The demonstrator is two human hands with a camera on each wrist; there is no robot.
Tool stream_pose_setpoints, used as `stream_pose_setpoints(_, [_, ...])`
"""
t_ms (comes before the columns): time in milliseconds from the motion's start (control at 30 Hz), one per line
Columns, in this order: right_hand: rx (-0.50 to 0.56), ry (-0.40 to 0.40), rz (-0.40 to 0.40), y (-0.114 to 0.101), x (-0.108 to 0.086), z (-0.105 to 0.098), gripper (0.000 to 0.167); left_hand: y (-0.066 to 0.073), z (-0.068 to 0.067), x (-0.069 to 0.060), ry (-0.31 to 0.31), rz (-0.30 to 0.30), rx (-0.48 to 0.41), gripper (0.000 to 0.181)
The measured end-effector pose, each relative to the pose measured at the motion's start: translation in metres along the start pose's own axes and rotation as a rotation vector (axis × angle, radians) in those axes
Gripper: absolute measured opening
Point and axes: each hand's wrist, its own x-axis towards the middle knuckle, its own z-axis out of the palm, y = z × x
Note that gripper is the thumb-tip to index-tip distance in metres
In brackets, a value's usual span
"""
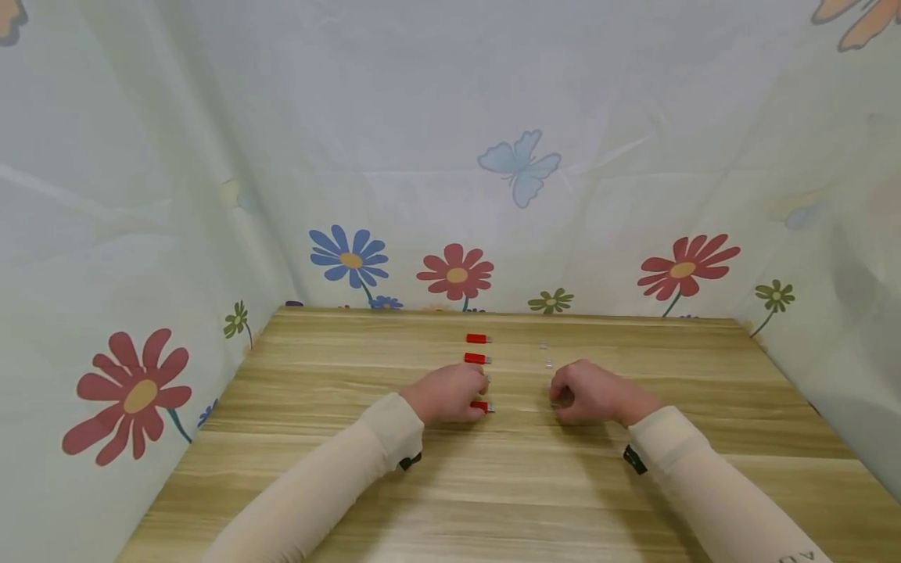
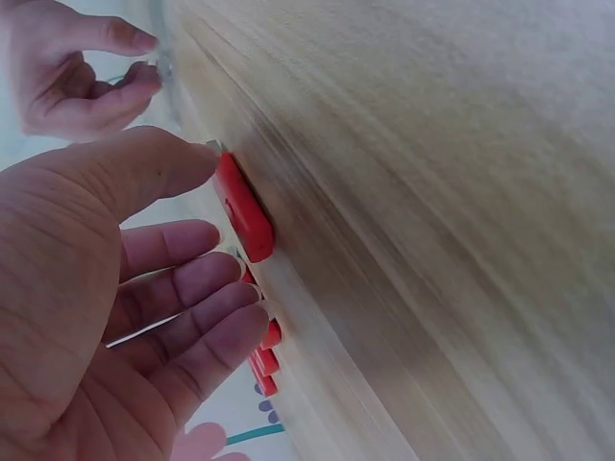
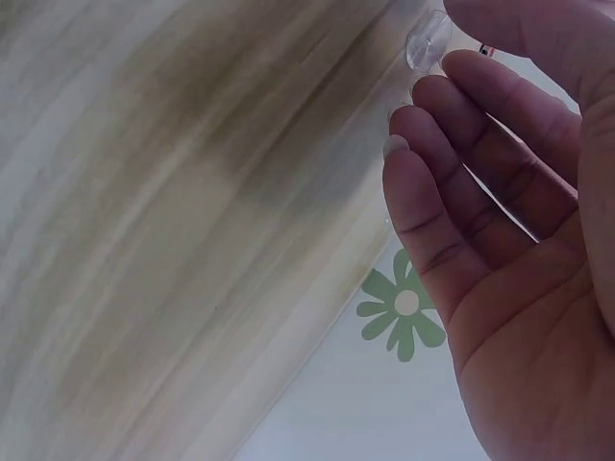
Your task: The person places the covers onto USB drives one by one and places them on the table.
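Note:
Several red USB sticks stand in a column on the wooden table, the farthest (image 1: 479,338) and the second (image 1: 475,358) in plain sight. My left hand (image 1: 450,393) is over the nearer ones, fingers loosely bent. In the left wrist view its thumb tip is at the metal plug of the nearest USB stick (image 2: 245,209), which lies on the table. My right hand (image 1: 594,393) hovers low, its thumb and index finger apart around a small clear plastic cap (image 3: 430,41). Contact with the cap is hard to judge. Two more clear caps, a nearer one (image 1: 548,363) and a farther one (image 1: 543,346), lie beyond.
The wood-grain table (image 1: 493,500) ends at a pale curtain (image 1: 394,156) printed with flowers and butterflies. Curtain sides also rise at left and right. Dark straps show at both wrists, below the cream sleeves (image 1: 331,477).

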Motion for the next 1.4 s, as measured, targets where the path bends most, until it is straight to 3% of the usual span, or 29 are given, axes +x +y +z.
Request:
stream_pose_setpoints(267, [0.006, -0.022, -0.002, 0.0011, 0.0015, 0.0016, 0.009, 0.0027, 0.0005, -0.0027, -0.017, -0.018, 0.040, 0.027])
stream_pose_setpoints(867, [-0.031, -0.040, 0.014, -0.0035, 0.0032, 0.0012, 0.010, 0.0021, 0.0027, 0.0029, -0.038, -0.029, 0.045, 0.023])
stream_pose_setpoints(1200, [-0.041, -0.057, 0.023, -0.0055, 0.0051, 0.0016, 0.014, 0.0003, 0.0045, 0.0055, -0.030, -0.012, 0.057, 0.023])
stream_pose_setpoints(1400, [-0.092, -0.053, -0.011, -0.0025, 0.0067, 0.0052, 0.013, 0.0020, 0.0007, 0.0041, -0.034, 0.003, 0.069, 0.025])
